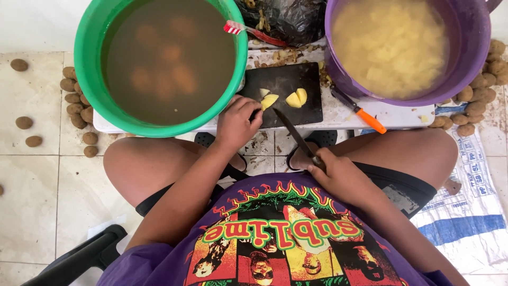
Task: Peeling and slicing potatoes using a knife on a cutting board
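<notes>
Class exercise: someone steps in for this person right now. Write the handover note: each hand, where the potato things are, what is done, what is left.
Left hand: on the black cutting board, fingers at a cut potato piece.
Right hand: closed grip on the knife, blade tip over the board.
Done: several yellow pieces lie cut on the board; the purple tub holds many cut pieces in water.
Left: whole potatoes soaking in the green tub; unwashed potatoes on the floor.
</notes>
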